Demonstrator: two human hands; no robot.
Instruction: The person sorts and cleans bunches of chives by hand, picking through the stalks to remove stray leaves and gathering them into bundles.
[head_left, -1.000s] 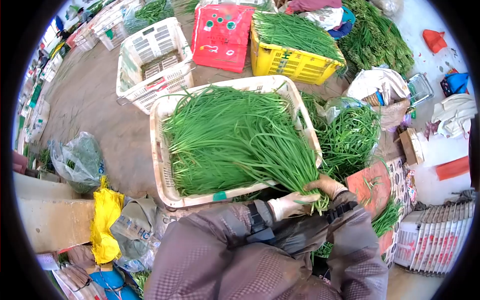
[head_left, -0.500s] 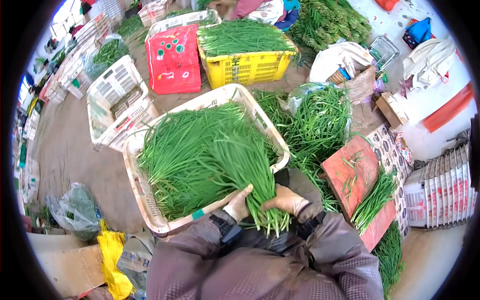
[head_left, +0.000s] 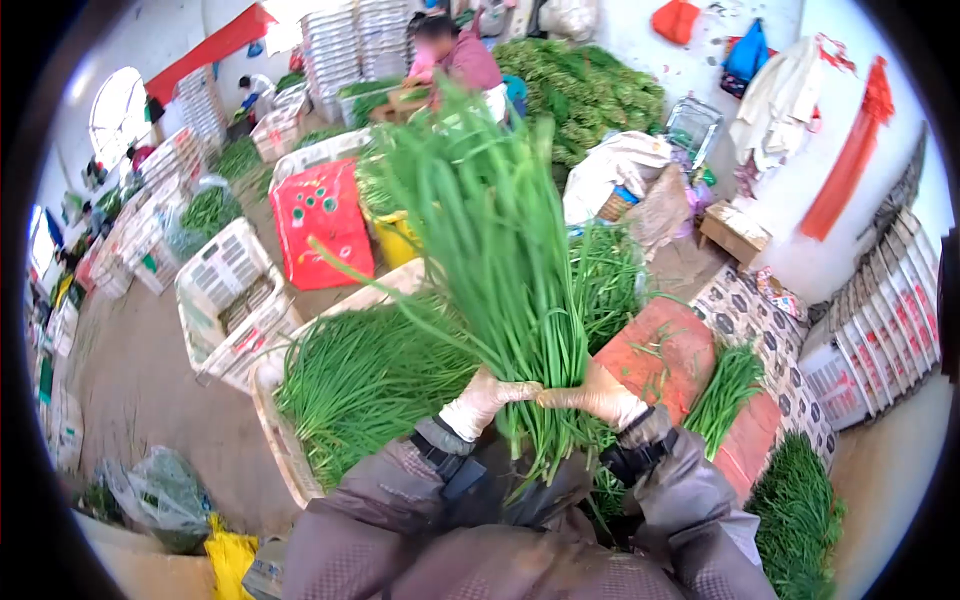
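A large bunch of chives (head_left: 510,270) stands upright in front of me, its leaf tips blurred and its pale stem ends pointing down at my lap. Wrapped round the lower stems from one side is my left hand (head_left: 482,402), in a whitish glove. My right hand (head_left: 600,398), gloved too, closes on them from the other side, and the thumbs meet at the front. Behind the bunch, a white plastic crate (head_left: 280,420) holds more chives (head_left: 370,375) laid flat. A smaller bundle of chives (head_left: 725,395) lies on a reddish board (head_left: 665,345) to the right.
Loose greens (head_left: 605,270) are heaped beyond the board. Another white crate (head_left: 225,290), a red sack (head_left: 322,220) and a partly hidden yellow crate (head_left: 398,240) stand ahead. A person (head_left: 465,65) sits farther back. Stacked crates (head_left: 875,320) lean at right; a plastic bag (head_left: 160,495) lies left.
Both hands have lifted the chives from low over the crate's edge and turned them upright, leaf tips up. The view has tilted upward, showing the person at the back.
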